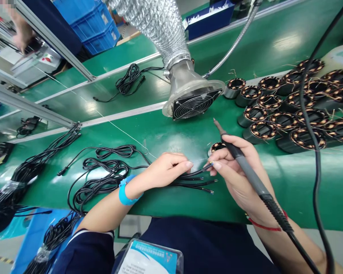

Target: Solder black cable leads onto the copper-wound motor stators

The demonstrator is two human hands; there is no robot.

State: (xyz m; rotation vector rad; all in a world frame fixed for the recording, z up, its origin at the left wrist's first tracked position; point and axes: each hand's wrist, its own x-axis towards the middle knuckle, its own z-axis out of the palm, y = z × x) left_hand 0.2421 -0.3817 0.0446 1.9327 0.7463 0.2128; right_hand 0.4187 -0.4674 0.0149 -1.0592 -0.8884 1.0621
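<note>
My right hand (236, 173) is closed around a soldering iron (253, 175), whose tip points up and away. The thumb and a fingertip of that hand also pinch the stripped end of a black cable (201, 170). My left hand (167, 169), with a blue wrist strap (125, 192), is curled over the same cable, its thumb lying along the fingers. Just below, several more cable ends (200, 185) with bared wires lie on the green bench. A copper-wound stator (216, 147) stands right behind my right fingers, partly hidden by them.
Several stators (258, 131) crowd the right side. A fume extractor fan (196, 106) hangs ahead from a silver duct (160, 26). Coiled cables (97, 182) and a cable bundle (31, 167) lie left. The iron's cord (314, 140) crosses the right side. Another person's hand (23, 38) shows far left.
</note>
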